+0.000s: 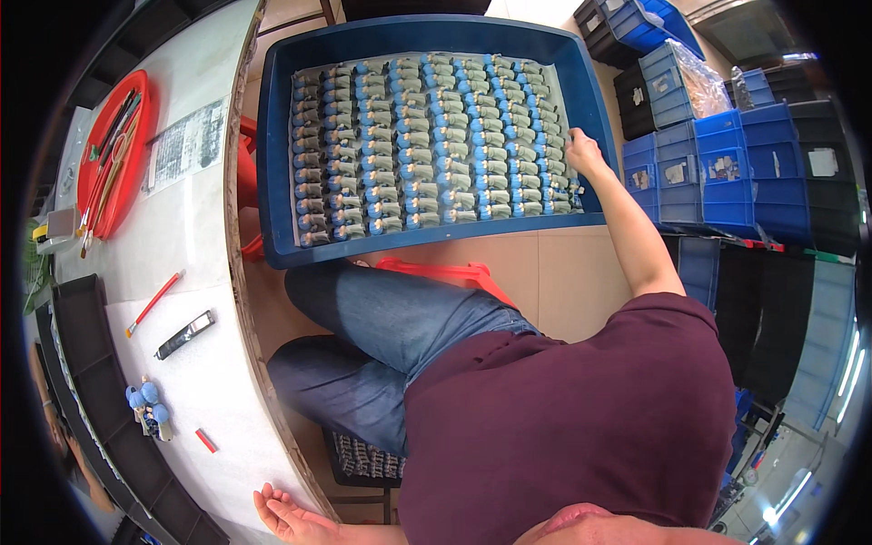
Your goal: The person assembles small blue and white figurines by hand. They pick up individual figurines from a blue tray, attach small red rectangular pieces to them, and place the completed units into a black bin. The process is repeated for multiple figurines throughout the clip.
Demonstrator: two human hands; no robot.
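A large dark blue plastic tray (pixel 427 33) holds many small figurines (pixel 413 154) in close rows, with light blue tops and grey-green bodies. My right hand (pixel 586 153) reaches to the tray's right side, at the end of the figurine rows. Its fingers are curled, and what they grip is hidden. Palm up, my left hand (pixel 289 518) rests at the edge of the white table (pixel 218 391), fingers apart and holding nothing. On the table near it lie a small red stick (pixel 206 440), a few figurines (pixel 149 405), a black tube (pixel 184 334) and a red-handled brush (pixel 153 306).
A red oval basin (pixel 141 173) with brushes stands on the table beside a printed sheet (pixel 186 145). Blue storage bins (pixel 722 173) are stacked at right. A red plastic stool (pixel 445 270) is under the blue tray; a dark tray (pixel 368 457) of small pieces sits below my legs.
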